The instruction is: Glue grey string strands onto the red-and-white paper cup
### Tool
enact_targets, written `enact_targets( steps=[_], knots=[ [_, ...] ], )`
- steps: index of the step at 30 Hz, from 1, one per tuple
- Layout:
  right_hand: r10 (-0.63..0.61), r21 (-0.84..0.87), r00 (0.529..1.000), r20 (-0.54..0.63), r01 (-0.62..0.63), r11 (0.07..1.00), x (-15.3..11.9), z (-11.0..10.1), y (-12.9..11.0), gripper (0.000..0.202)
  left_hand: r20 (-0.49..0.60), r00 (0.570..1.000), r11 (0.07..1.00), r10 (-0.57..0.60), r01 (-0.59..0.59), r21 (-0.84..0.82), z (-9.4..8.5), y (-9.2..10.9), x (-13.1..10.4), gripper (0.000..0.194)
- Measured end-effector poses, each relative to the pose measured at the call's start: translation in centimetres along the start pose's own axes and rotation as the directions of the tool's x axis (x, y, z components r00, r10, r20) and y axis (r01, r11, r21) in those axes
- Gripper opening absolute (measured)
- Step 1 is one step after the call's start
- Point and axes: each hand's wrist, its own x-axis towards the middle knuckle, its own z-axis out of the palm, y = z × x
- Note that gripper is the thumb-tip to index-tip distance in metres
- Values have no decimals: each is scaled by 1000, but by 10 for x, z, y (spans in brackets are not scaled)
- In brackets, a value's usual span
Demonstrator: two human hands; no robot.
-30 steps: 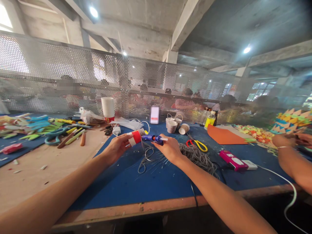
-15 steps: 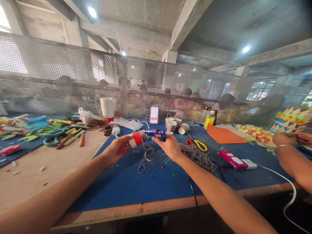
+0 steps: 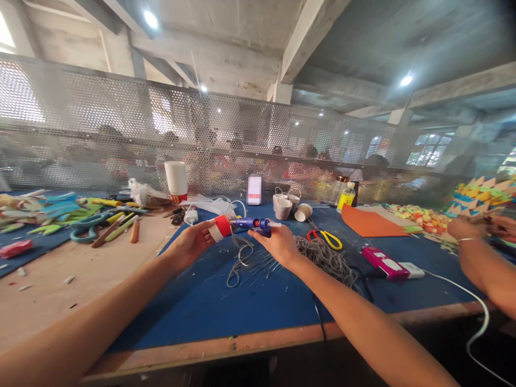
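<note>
My left hand (image 3: pixel 188 244) is closed around a red and white paper cup (image 3: pixel 221 228), tilted on its side above the blue mat. In my right hand (image 3: pixel 280 244) is a blue glue gun (image 3: pixel 252 222) with a pale glue stick showing at its back end. The gun's nozzle points left, close to the cup's end; whether they touch I cannot tell. Below and to the right of the gun lies a heap of grey cord (image 3: pixel 326 260), with a loose strand (image 3: pixel 237 269) looping on the mat. Yellow-handled scissors (image 3: pixel 332 240) rest beside the heap.
Small cord-wrapped cups (image 3: pixel 284 208) stand behind my hands, near a phone (image 3: pixel 254 191). A stack of paper cups (image 3: pixel 176 180) is at back left. Tools and foam scraps lie left. A magenta box (image 3: pixel 385 263) sits right, near another person's hands (image 3: pixel 467 228).
The glue gun has shifted slightly left and down, and its nozzle now shows beside the cup's end. My left hand has moved the cup a little left and turned it.
</note>
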Motion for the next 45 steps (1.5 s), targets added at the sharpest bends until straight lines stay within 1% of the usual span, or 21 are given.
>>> enact_targets(
  steps=[6, 10, 13, 20, 27, 32, 37, 45],
  knots=[
    [-25, -57, 999, 23, 26, 998, -1, 1, 4, 39, -34, 999, 1000, 20, -20, -5, 0, 2, 2, 25],
    [-27, -39, 1000, 14, 27, 999, -2, 3, 4, 39, -41, 999, 1000, 7, -8, -14, -1, 2, 3, 19],
    [-40, -53, 999, 16, 41, 998, -2, 4, 4, 40, -25, 1000, 1000, 5, -5, 0, 0, 0, 2, 17],
    [-61, -129, 997, 36, 65, 989, -2, 5, 6, 40, -37, 999, 1000, 8, -8, 4, 2, 0, 0, 17],
    [-57, -166, 998, 41, 63, 984, -3, 4, 6, 39, -42, 999, 1000, 13, -13, 2, 3, 2, 0, 15],
    [-51, -175, 997, 52, 59, 983, -3, 4, 6, 38, -64, 998, 1000, 0, -1, -10, 2, 2, 0, 17],
    [-39, -178, 997, 71, 51, 983, -2, 3, 5, 36, -34, 999, 1000, 14, -14, 6, 1, 1, 1, 14],
    [-37, -171, 996, 86, 52, 984, -2, 1, 3, 34, -35, 999, 1000, 22, -22, 1, 0, 0, 3, 14]
  ],
)
